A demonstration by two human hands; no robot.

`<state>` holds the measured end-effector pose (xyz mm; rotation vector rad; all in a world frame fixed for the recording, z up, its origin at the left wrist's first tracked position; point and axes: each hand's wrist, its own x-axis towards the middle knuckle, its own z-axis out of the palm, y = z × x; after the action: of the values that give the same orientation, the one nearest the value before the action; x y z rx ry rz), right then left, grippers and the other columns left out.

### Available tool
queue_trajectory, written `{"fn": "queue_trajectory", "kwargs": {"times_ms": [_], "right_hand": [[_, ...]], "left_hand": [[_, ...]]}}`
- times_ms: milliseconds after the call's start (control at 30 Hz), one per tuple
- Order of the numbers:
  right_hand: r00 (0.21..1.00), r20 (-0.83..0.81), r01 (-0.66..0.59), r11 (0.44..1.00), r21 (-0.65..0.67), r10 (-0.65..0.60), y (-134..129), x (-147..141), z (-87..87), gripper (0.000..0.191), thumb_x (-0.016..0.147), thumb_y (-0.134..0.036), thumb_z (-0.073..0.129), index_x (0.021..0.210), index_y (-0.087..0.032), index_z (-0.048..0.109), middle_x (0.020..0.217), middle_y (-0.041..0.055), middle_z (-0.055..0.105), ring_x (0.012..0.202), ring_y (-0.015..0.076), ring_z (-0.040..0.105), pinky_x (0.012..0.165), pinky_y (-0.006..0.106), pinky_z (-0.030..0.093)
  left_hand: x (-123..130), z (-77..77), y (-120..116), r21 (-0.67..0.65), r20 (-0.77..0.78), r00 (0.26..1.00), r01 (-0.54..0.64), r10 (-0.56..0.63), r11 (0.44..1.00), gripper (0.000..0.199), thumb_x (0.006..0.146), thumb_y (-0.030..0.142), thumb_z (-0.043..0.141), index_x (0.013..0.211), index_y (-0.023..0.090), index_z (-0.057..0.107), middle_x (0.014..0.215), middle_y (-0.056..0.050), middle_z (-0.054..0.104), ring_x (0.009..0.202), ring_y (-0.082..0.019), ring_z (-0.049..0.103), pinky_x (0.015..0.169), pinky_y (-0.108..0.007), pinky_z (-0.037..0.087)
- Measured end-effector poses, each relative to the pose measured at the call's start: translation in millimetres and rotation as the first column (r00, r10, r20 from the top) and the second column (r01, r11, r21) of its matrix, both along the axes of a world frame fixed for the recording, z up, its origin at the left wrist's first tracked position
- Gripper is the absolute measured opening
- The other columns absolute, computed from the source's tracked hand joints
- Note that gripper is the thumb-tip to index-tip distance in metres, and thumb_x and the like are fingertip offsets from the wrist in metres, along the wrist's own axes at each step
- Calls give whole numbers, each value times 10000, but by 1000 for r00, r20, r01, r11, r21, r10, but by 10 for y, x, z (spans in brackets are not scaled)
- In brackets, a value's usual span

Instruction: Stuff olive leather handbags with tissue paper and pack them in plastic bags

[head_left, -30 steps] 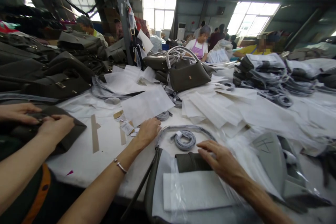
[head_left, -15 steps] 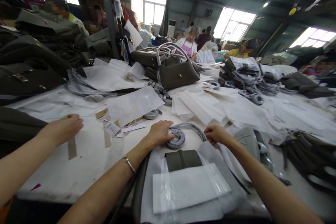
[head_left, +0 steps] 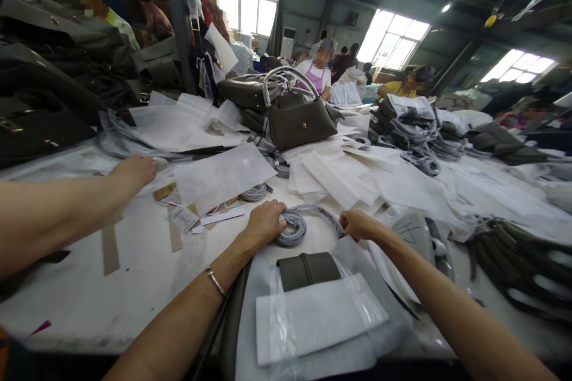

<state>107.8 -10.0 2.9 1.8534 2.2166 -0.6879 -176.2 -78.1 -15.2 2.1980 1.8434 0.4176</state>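
Grey handle (head_left: 329, 217), toward desk (head_left: 147, 286) front edge: right hand (head_left: 357, 225) clamped on, left hand (head_left: 263, 223) apart, grip unclear, presumably steadying its arch.

Left of the left hand (head_left: 266, 220), the table (head_left: 149, 286) offers a low open stretch, with a co-worker's hand (head_left: 137, 170) above its far side. Ahead, white sheets (head_left: 223, 177) and an upright handbag (head_left: 304, 124) obstruct low passage.

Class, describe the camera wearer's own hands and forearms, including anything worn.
The left hand and right hand are ungloved, and no sleeves show on either forearm. A slim, silver-coloured metal bracelet circles the left wrist; nothing shows on the right.
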Motion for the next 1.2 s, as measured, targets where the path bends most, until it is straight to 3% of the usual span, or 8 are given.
{"fn": "queue_trajectory", "kwargs": {"times_ms": [200, 333, 400, 467, 533, 700, 1000, 1200], "right_hand": [[992, -75, 113, 988, 103, -106, 62, 75, 167, 146, 553, -26, 602, 529, -163, 558, 459, -29, 535, 467, 105, 520, 469, 199, 325], [952, -273, 199, 959, 199, -141, 40, 180, 427, 52, 731, -190, 582, 685, -167, 590, 535, -37, 528, 477, 80, 473, 464, 191, 337], [816, -563, 244, 961, 126, -134, -48, 120, 525, 150, 792, -319, 603, 801, -169, 601, 555, -44, 531, 447, 73, 457, 433, 187, 348], [561, -813, 237, 971, -21, -155, -175, -30, 579, 279, 759, -417, 699, 838, -167, 603, 593, -25, 581, 454, 83, 502, 405, 184, 381], [375, -904, 189, 972, -141, -204, -310, -230, 597, 365, 703, -453, 785, 844, -163, 615, 733, 41, 685, 551, 125, 621, 452, 208, 491], [204, -960, 156, 974, -163, -193, -564, -671, 576, 374, 665, -402, 855, 840, -172, 617, 898, 74, 749, 761, 198, 731, 752, 329, 616], [448, -881, 68, 977, 200, 149, -913, -943, 164, 272, 807, -446, 725, 834, -190, 635, 806, 49, 734, 740, 206, 722, 724, 350, 617], [597, -696, -41, 881, 472, 400, -1069, -846, 175, 64, 884, -268, 628, 888, -217, 665, 846, 33, 720, 794, 184, 702, 732, 298, 590]], "left_hand": [[-17, 6, -17, 6, 5, 1000, 5, -5, 1000, 320, 795, 248, 570, 1103, 223, 655, 1049, -65, 679, 993, -236, 626, 817, -317, 469], [-55, 26, -23, 2, 27, 999, 25, -26, 1000, 323, 811, 270, 577, 1122, 217, 648, 1084, -67, 680, 1023, -233, 623, 849, -310, 466], [-89, 40, -25, -4, 43, 998, 42, -42, 999, 334, 812, 297, 594, 1135, 226, 637, 1106, -54, 679, 1032, -223, 625, 857, -297, 466], [-122, 50, -28, -7, 50, 998, 50, -50, 999, 346, 807, 325, 608, 1141, 237, 625, 1116, -44, 678, 1027, -217, 629, 846, -289, 469], [-139, 51, -28, -10, 43, 998, 52, -52, 999, 326, 804, 331, 608, 1117, 243, 629, 1092, -41, 681, 1008, -218, 632, 821, -291, 474], [-111, 18, 9, -6, 2, 998, 59, -59, 998, 215, 797, 309, 597, 981, 217, 660, 1010, -68, 676, 984, -241, 619, 805, -314, 471], [-179, 0, -7, -15, 59, 983, 173, -172, 985, 304, 778, 345, 635, 1046, 202, 653, 1069, -99, 651, 1019, -261, 590, 881, -332, 454], [-338, 95, 68, -77, 178, 953, 262, -246, 962, 395, 811, 320, 590, 1180, 184, 629, 1115, -68, 682, 997, -219, 627, 867, -279, 464]]}}
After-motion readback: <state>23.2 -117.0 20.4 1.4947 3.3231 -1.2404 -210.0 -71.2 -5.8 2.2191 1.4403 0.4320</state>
